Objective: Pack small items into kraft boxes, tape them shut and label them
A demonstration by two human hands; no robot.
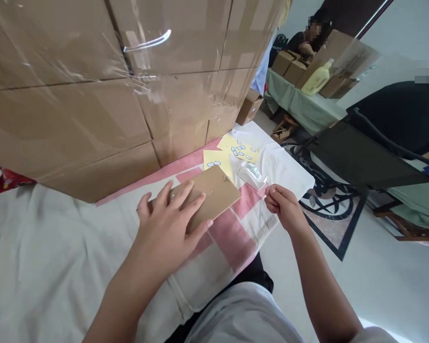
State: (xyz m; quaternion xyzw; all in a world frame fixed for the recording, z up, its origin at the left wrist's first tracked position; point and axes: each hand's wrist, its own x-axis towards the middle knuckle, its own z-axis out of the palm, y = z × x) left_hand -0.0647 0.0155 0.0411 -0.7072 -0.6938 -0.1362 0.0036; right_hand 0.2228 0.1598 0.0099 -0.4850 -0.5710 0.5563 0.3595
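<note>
A wall of taped cartons (93,95) filled the upper left of the view and stood on a pale cloth (50,267) with pink stripes that covered the work surface. Far off to the right a table (300,109) under green fabric carried small boxes and a yellow bottle (318,78), with another person seated behind it. A dark chair (379,147) stood nearer. On the cloth, just in front of the cartons, lay a flat brown cardboard piece (219,190). Its long axis ran from the near left toward the far right. The left hand (168,228) rested palm down on the nearer left half of it, fingers spread and flat, gripping nothing, so the far right end lay bare beyond the fingertips. That bare corner pointed toward the right hand (284,205), which hovered close by on the right but clear of the cardboard. The right hand's fingers were curled and its fingertips pressed together. Whether anything tiny sat between them could not be told. Just beyond those fingertips, nearly touching, lay a small clear plastic bag (252,175). Behind the cardboard were two yellow sheets (219,158), the farther one scattered with little blue-and-white stickers (240,150), the nearer one with only a couple. The right hand was the nearer one to bag and sheets, while the left held the cardboard.
</note>
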